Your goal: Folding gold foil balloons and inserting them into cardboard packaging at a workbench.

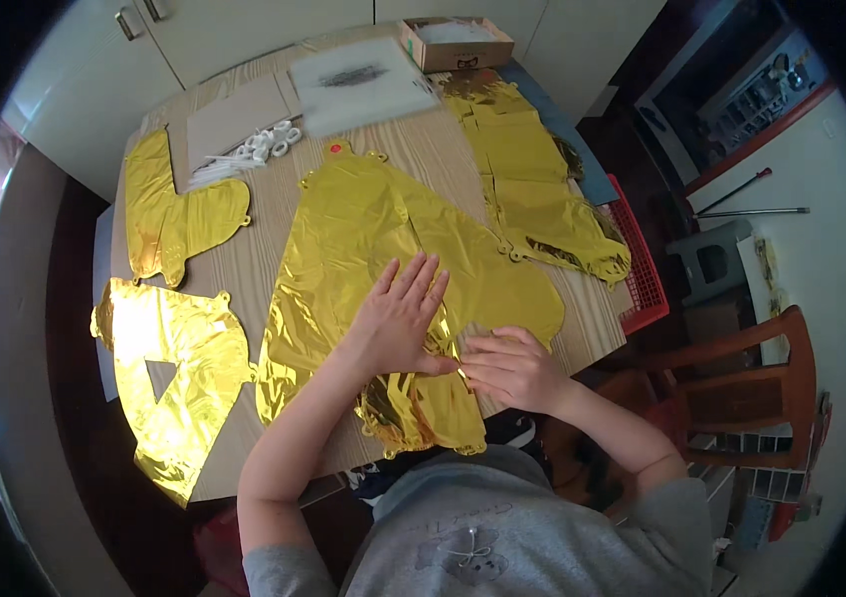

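A large flat gold foil balloon (pixel 373 214) lies across the middle of the table, its near end folded and hanging toward me. My left hand (pixel 398 318) rests palm down on it, fingers stretched and spread. Just to the right, my right hand (pixel 512 368) has its fingers bent together over the foil at a crease. A small pale, see-through piece (pixel 475 336) shows at those fingertips; its kind is not clear. An L-shaped gold foil balloon (pixel 169 224) and one with a triangular hole (pixel 184 348) lie to the left. Another gold foil balloon (pixel 522 164) lies to the right.
White straws and rings (pixel 262 147) are heaped on the wooden table (pixel 264 224) behind. Beyond are a pale sheet with a dark smudge (pixel 363 85) and a cardboard box (pixel 456 50). A red basket (pixel 642 269) and a wooden chair (pixel 741 388) stand right of the table.
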`<act>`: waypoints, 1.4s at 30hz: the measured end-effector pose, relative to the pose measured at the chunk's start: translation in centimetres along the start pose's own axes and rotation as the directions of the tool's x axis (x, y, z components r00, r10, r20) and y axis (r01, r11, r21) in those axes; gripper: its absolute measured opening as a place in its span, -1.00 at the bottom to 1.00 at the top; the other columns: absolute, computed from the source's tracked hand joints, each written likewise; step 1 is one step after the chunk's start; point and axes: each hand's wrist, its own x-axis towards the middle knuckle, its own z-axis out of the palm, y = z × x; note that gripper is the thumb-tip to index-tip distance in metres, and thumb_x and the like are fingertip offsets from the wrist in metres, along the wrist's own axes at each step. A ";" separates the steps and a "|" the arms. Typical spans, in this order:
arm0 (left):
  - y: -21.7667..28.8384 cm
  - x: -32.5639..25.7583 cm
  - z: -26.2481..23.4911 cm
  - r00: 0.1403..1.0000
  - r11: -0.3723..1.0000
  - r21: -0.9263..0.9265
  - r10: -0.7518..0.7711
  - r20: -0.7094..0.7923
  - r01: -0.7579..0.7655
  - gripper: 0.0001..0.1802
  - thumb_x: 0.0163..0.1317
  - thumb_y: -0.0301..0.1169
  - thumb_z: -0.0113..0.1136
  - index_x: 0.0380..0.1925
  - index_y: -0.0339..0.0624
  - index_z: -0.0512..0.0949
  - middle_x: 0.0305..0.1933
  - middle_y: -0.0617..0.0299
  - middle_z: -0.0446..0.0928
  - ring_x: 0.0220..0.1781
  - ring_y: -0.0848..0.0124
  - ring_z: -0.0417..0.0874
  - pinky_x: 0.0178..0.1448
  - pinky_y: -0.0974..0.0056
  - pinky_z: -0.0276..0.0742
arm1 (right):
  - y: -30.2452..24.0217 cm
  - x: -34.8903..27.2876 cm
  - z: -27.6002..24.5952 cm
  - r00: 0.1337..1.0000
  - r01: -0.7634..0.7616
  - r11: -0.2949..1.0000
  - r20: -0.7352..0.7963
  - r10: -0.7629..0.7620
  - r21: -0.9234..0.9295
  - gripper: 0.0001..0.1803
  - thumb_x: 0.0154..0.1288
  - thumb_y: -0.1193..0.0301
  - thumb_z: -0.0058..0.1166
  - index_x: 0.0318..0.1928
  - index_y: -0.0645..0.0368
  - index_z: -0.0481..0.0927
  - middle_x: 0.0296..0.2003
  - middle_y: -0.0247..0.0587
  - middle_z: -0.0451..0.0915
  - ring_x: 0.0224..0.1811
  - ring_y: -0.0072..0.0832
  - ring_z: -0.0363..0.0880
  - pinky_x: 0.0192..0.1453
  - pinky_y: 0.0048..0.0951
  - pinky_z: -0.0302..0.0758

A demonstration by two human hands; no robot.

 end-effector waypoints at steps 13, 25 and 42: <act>-0.1 -0.1 0.1 1.000 1.000 -0.002 0.004 0.011 -0.004 0.32 -0.15 0.53 0.01 0.37 -0.40 0.12 0.47 -0.18 0.05 0.55 0.04 -0.02 0.54 -0.07 -0.17 | 0.5 1.5 0.6 0.995 0.067 0.989 0.088 -0.056 -0.131 -0.65 0.10 0.27 0.23 -0.10 0.15 0.65 -0.02 -0.33 0.61 0.18 -0.40 0.48 0.18 -0.32 0.33; -0.3 0.1 -0.3 0.999 0.998 -0.058 0.022 0.039 -0.020 0.30 -0.14 0.48 0.10 0.37 -0.38 0.10 0.47 -0.22 0.03 0.54 -0.03 -0.03 0.54 -0.09 -0.18 | 1.6 1.5 0.0 0.945 -0.065 0.994 0.313 0.091 -0.092 -0.27 0.15 -0.11 0.13 0.18 0.13 0.50 0.27 -0.28 0.41 0.42 -0.26 0.17 0.36 -0.16 0.14; -0.2 0.3 -0.1 0.999 1.000 -0.026 0.014 0.033 -0.013 0.33 -0.18 0.52 0.06 0.37 -0.38 0.12 0.48 -0.18 0.04 0.54 0.02 -0.01 0.54 -0.06 -0.17 | -1.2 -1.7 -0.8 0.935 0.030 0.979 0.352 0.043 -0.200 -0.37 0.15 0.00 0.15 0.17 0.07 0.52 0.25 -0.36 0.43 0.41 -0.33 0.19 0.43 -0.10 0.10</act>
